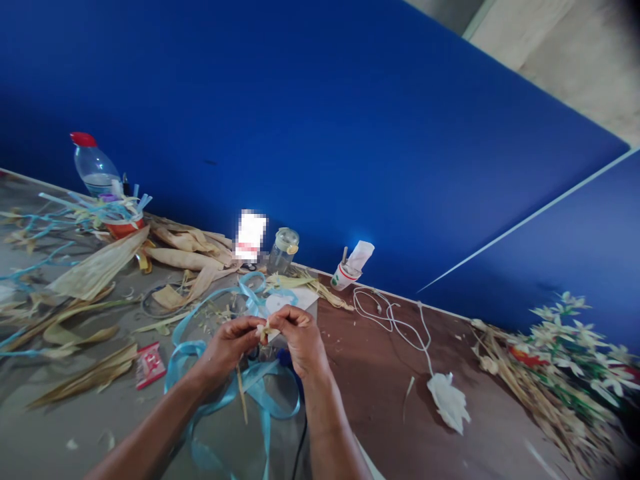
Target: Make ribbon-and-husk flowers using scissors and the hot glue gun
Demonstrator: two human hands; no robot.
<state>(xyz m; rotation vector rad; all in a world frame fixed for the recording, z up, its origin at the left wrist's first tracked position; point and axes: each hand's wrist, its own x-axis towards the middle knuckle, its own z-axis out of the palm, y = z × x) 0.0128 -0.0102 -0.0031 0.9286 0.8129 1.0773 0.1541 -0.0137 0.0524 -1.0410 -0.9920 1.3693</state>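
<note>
Pinched between the fingertips of both hands is a small pale corn husk flower (268, 331); its finer details are too small to make out. My left hand (227, 343) grips its left side, and my right hand (303, 339) closes on it from the right. A thin straw-coloured stalk (242, 395) hangs below the fingers; whether it joins the flower I cannot tell. Loops of light blue ribbon (187, 360) lie under and around both wrists. Just beyond the hands is a white round piece (280, 303), partly hidden by the right hand.
Dried corn husks (193, 250) and a red packet (150, 365) lie left. Along the blue partition (320, 133) stand a bottle (95, 167), a red bowl (123, 227), a glass jar (284, 250) and a cup (345, 275). Rightward are a white cable (395, 323), crumpled tissue (449, 402) and white flowers (580, 347).
</note>
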